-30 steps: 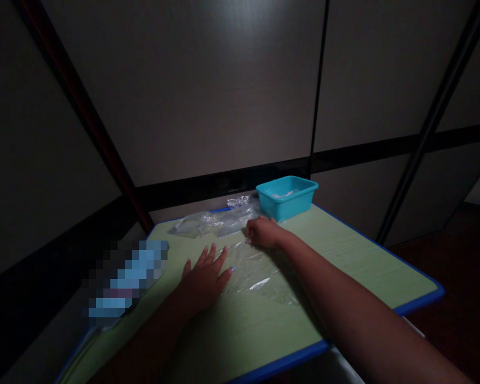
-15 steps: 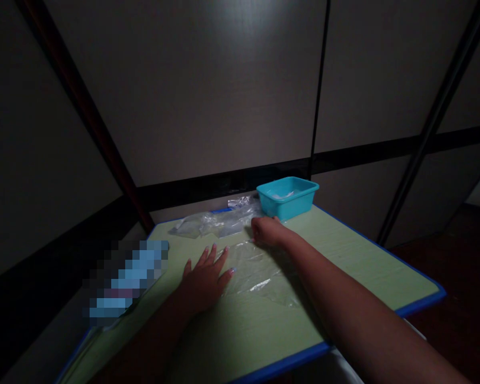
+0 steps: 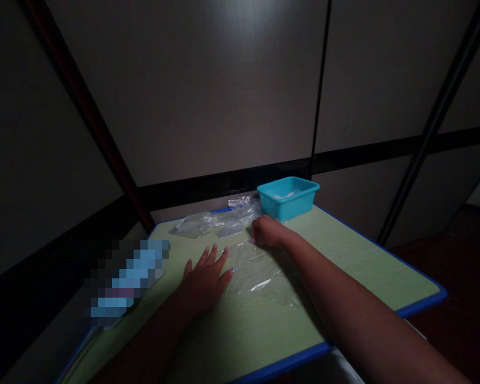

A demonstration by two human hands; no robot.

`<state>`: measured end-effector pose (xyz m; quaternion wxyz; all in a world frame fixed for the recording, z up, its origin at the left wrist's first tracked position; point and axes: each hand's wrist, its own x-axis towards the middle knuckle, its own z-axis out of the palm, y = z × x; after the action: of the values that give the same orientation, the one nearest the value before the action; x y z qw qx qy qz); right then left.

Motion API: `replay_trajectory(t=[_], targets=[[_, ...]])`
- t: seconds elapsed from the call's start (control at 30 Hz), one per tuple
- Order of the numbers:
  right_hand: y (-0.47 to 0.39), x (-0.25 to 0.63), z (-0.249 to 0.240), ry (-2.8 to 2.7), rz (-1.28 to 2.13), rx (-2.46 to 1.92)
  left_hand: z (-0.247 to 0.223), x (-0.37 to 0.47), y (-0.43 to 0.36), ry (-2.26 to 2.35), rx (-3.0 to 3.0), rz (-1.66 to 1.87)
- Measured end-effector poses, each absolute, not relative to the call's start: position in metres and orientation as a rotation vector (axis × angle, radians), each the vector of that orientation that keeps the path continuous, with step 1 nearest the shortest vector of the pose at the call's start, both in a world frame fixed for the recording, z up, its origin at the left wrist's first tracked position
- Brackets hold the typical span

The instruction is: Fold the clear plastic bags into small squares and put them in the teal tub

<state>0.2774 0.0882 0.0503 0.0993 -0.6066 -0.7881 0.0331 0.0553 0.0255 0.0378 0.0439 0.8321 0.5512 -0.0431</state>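
Note:
A clear plastic bag (image 3: pixel 256 272) lies spread flat on the pale green tabletop (image 3: pixel 224 341). My left hand (image 3: pixel 204 280) rests open on its left edge, fingers spread. Curled at the bag's far edge, my right hand (image 3: pixel 267 232) is closed on the thin plastic; the exact grip under the fingers is hidden. Just beyond that hand stands a turquoise plastic basin (image 3: pixel 292 205) with something pale inside.
More crumpled clear plastic bags (image 3: pixel 216 221) lie along the table's back edge, left of the basin. A blurred-out blue item (image 3: pixel 128 282) sits at the left edge. Blue trim borders the table, and dark cabinet panels (image 3: pixel 224 96) rise behind it.

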Motion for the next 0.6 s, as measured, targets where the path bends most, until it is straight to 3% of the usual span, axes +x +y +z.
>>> replay_trajectory(t=[0.6], targets=[[0.093,0.288,0.054,-2.322,0.162,-1.841,0.038,0.055,0.026,1.681,2.540,-0.138]])
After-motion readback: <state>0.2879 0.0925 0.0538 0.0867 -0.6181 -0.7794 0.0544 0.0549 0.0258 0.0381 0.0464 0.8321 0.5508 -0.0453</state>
